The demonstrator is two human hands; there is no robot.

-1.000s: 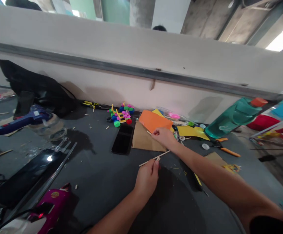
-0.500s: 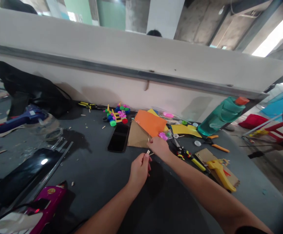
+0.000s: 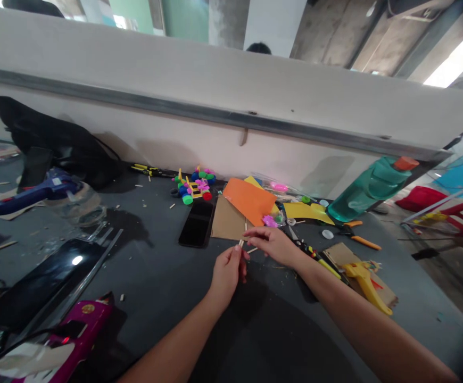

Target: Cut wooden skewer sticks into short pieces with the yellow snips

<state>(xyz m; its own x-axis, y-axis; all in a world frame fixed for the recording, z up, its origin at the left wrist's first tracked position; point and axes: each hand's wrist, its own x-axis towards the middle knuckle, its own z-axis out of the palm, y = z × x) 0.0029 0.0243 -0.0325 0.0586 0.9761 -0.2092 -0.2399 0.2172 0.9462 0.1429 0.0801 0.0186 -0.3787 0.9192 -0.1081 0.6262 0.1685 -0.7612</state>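
My left hand [image 3: 227, 271] is closed over the dark table, thumb and fingers pinching short pale wooden sticks [image 3: 241, 243] that poke up above the thumb. Close on its right, my right hand [image 3: 271, 243] has its fingers stretched out and apart, their tips near the stick ends; I see nothing held in it. Another thin stick [image 3: 252, 250] lies between the two hands. Just beyond them are a brown cardboard piece [image 3: 225, 221] and an orange sheet [image 3: 251, 199]. A black phone [image 3: 196, 223] lies left of the cardboard.
Colourful toy pieces [image 3: 193, 189] lie behind the phone. To the right are a teal bottle [image 3: 367, 189], pliers [image 3: 361, 236] and a yellow glue gun [image 3: 365, 282]. A blue glue gun [image 3: 43, 191], large black phone [image 3: 43, 282] and magenta power strip [image 3: 83, 335] occupy the left.
My right hand has opened and moved slightly right, away from the stick at the cardboard's edge. My left hand keeps its pinch. The camera view has shifted a little.
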